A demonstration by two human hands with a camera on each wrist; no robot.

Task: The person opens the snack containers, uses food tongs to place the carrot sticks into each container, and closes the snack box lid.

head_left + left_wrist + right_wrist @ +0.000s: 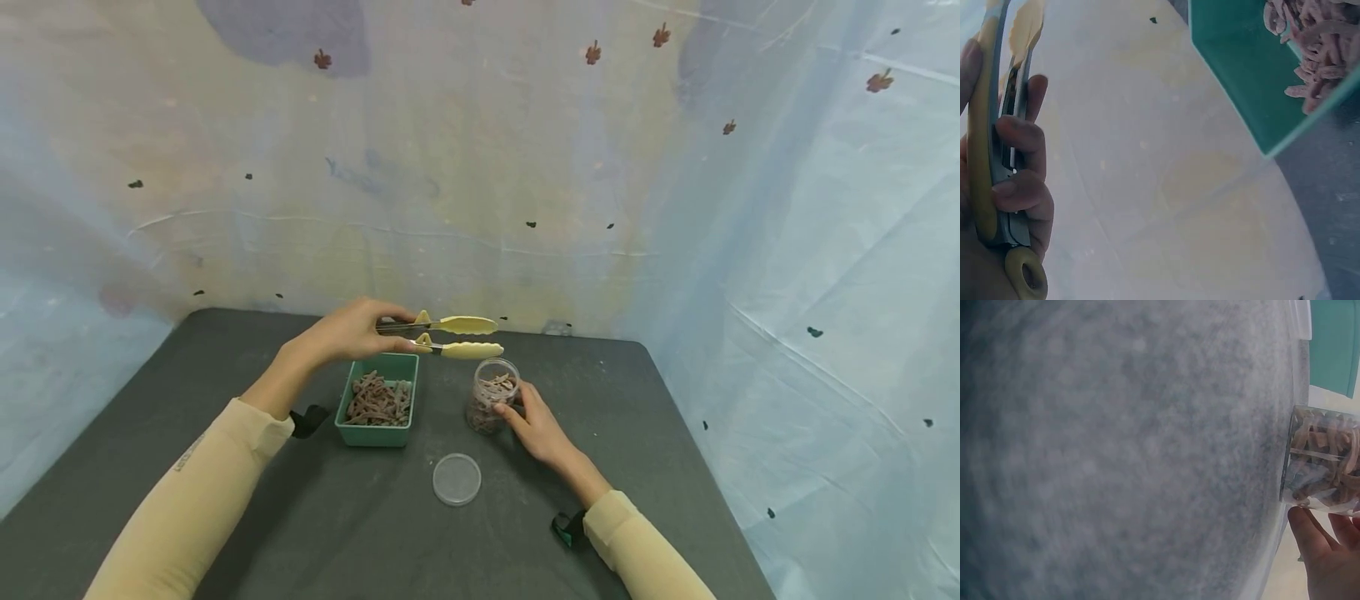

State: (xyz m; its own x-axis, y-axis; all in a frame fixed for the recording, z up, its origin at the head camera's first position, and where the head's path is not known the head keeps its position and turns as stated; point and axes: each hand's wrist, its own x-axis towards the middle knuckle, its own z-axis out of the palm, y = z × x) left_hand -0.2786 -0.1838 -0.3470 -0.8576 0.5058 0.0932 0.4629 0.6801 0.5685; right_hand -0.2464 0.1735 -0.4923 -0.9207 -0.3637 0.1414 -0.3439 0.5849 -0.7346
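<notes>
My left hand grips a pair of tongs with pale yellow tips, held above the table with the tips apart. Nothing shows between those tips. In the left wrist view, fingers curl round the tongs' metal and yellow handle. My right hand holds the side of a clear jar, which stands upright, uncovered, with brown strip-like pieces inside. Below my left hand sits a green tray with more brownish, stick-like pieces. A clear round lid lies flat in front of the jar.
The dark table carries all of these. A patterned plastic sheet hangs behind it and along the sides. Black straps show at both wrists.
</notes>
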